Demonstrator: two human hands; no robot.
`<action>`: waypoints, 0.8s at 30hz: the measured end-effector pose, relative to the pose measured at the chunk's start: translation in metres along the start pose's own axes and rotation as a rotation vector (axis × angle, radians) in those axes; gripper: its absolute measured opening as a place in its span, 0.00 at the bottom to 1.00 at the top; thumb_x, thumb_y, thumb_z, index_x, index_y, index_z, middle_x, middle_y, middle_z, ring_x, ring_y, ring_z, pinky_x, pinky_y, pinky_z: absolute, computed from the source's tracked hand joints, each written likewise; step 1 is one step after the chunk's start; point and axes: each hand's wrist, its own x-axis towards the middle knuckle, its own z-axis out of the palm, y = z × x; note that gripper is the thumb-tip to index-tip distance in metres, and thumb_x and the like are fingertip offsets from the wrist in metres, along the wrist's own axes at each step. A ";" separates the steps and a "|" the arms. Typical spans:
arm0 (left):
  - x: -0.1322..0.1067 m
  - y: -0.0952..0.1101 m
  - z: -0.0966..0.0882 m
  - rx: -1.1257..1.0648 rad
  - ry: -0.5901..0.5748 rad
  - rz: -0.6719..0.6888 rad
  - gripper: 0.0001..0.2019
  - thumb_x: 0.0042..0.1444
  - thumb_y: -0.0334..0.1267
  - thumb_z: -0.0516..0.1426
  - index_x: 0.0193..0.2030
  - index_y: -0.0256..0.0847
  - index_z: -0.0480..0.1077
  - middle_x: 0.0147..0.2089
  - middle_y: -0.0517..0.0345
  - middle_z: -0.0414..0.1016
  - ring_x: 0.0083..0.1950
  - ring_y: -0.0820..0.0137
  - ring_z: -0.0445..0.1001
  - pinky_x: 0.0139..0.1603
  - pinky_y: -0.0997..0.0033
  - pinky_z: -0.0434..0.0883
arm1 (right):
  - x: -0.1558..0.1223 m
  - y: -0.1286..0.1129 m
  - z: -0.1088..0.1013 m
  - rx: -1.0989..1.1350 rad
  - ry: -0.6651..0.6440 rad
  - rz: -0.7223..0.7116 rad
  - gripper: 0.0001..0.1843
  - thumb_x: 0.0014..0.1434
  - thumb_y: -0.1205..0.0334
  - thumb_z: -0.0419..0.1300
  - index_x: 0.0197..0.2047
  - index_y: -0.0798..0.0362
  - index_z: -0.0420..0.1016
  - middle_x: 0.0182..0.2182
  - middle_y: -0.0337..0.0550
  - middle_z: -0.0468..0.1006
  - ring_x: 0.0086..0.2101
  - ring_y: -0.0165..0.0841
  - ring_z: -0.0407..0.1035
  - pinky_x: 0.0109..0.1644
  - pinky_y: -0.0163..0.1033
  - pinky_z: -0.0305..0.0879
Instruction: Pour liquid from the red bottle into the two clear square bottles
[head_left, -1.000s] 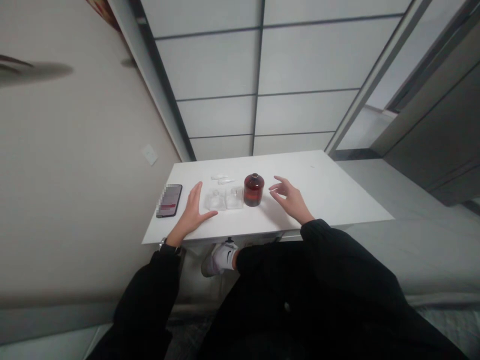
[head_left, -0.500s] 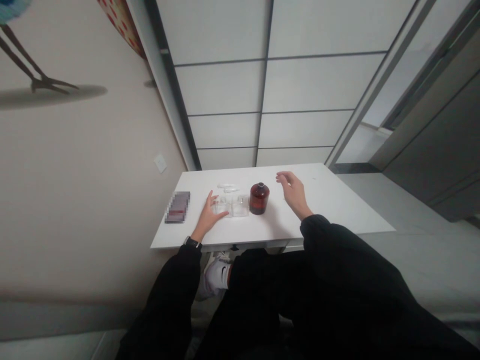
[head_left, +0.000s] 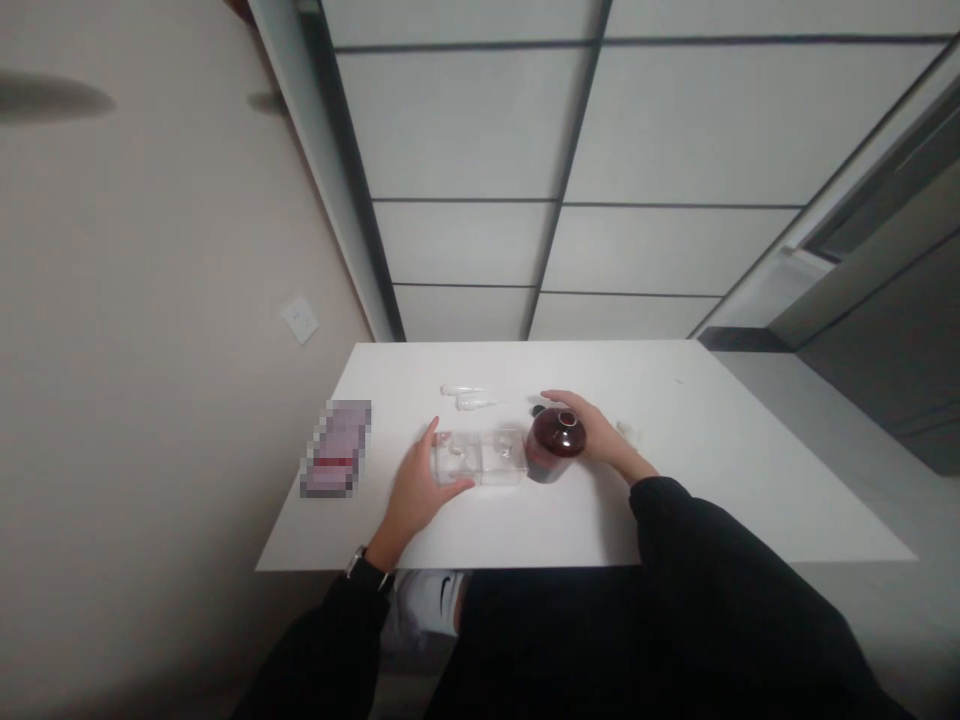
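My right hand (head_left: 600, 437) wraps the top of a dark red glass bottle (head_left: 553, 447), which leans toward the right. My left hand (head_left: 415, 495) cups the near left end of a pair of transparent square containers (head_left: 487, 458), standing side by side against the bottle. Their material, glass or plastic, is hard to tell. Small transparent pieces (head_left: 466, 396) lie on the white table (head_left: 480, 535) beyond them. Another small transparent piece (head_left: 626, 433) lies to the right of my right hand.
A phone (head_left: 335, 450), pixelated, lies at the table's left side, next to a beige wall with a socket (head_left: 300, 320). A small dark object (head_left: 537, 410) sits behind the bottle. Grey floor surrounds the table's far and right edges.
My right hand has come down from the air and taken hold of the bottle, which now leans. My left hand has moved onto the containers. The view has shifted closer to the table.
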 end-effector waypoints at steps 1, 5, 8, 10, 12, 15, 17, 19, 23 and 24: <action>0.000 0.000 0.000 0.019 -0.010 0.004 0.54 0.50 0.45 0.73 0.78 0.45 0.50 0.73 0.41 0.67 0.73 0.49 0.67 0.74 0.44 0.62 | -0.002 0.001 0.001 -0.003 -0.023 -0.013 0.27 0.57 0.54 0.68 0.60 0.45 0.77 0.61 0.52 0.78 0.61 0.50 0.72 0.67 0.63 0.67; 0.000 -0.002 0.000 0.059 -0.029 0.028 0.57 0.48 0.47 0.74 0.79 0.45 0.47 0.72 0.39 0.67 0.72 0.47 0.68 0.74 0.42 0.63 | -0.005 -0.002 0.002 -0.012 -0.088 -0.052 0.24 0.59 0.55 0.68 0.59 0.42 0.78 0.60 0.47 0.79 0.60 0.50 0.73 0.68 0.63 0.66; 0.001 -0.005 0.000 0.075 -0.035 0.058 0.58 0.47 0.47 0.75 0.79 0.46 0.46 0.71 0.40 0.69 0.71 0.47 0.70 0.73 0.41 0.65 | -0.003 -0.005 0.003 -0.024 -0.098 -0.051 0.17 0.61 0.56 0.66 0.53 0.43 0.81 0.53 0.46 0.83 0.55 0.48 0.76 0.64 0.60 0.69; 0.002 -0.005 0.000 0.092 -0.038 0.074 0.59 0.47 0.48 0.75 0.79 0.47 0.46 0.70 0.41 0.70 0.70 0.47 0.70 0.72 0.40 0.66 | -0.001 -0.007 0.002 -0.031 -0.085 -0.033 0.12 0.60 0.58 0.66 0.48 0.45 0.82 0.49 0.47 0.84 0.51 0.47 0.77 0.61 0.58 0.71; 0.002 -0.005 -0.001 0.110 -0.043 0.078 0.59 0.47 0.48 0.75 0.79 0.48 0.46 0.70 0.41 0.71 0.70 0.46 0.71 0.72 0.39 0.66 | -0.002 -0.008 0.001 -0.033 -0.051 -0.002 0.11 0.61 0.59 0.65 0.47 0.47 0.81 0.48 0.48 0.84 0.49 0.45 0.78 0.58 0.56 0.73; 0.003 -0.004 -0.002 0.118 -0.057 0.065 0.58 0.48 0.49 0.74 0.79 0.49 0.45 0.69 0.42 0.71 0.70 0.46 0.71 0.71 0.39 0.66 | -0.006 -0.010 -0.003 -0.029 0.014 0.054 0.13 0.62 0.59 0.64 0.50 0.48 0.79 0.48 0.49 0.83 0.47 0.43 0.78 0.52 0.51 0.76; 0.003 -0.003 -0.002 0.121 -0.063 0.057 0.58 0.48 0.49 0.74 0.79 0.50 0.45 0.69 0.43 0.71 0.70 0.46 0.71 0.71 0.40 0.67 | -0.009 -0.012 -0.005 -0.026 0.037 0.084 0.15 0.63 0.58 0.63 0.52 0.48 0.79 0.48 0.49 0.82 0.45 0.41 0.78 0.49 0.49 0.77; 0.003 -0.002 -0.002 0.129 -0.062 0.050 0.57 0.49 0.49 0.74 0.79 0.50 0.45 0.69 0.43 0.70 0.70 0.47 0.71 0.71 0.40 0.67 | -0.013 -0.012 -0.005 -0.030 0.037 0.102 0.14 0.64 0.59 0.63 0.53 0.47 0.79 0.49 0.48 0.83 0.46 0.41 0.78 0.50 0.50 0.77; 0.005 0.000 -0.002 0.147 -0.057 0.049 0.56 0.49 0.49 0.74 0.78 0.49 0.47 0.69 0.43 0.71 0.69 0.48 0.72 0.72 0.42 0.67 | -0.016 -0.009 0.000 -0.046 0.008 0.109 0.15 0.63 0.60 0.62 0.53 0.46 0.81 0.52 0.48 0.83 0.52 0.44 0.77 0.59 0.55 0.72; 0.005 0.001 -0.002 0.150 -0.058 0.051 0.56 0.49 0.50 0.74 0.78 0.48 0.47 0.69 0.43 0.71 0.69 0.48 0.72 0.71 0.43 0.67 | -0.017 -0.008 0.001 -0.047 0.004 0.108 0.15 0.63 0.60 0.63 0.53 0.46 0.81 0.52 0.47 0.83 0.53 0.44 0.76 0.60 0.56 0.72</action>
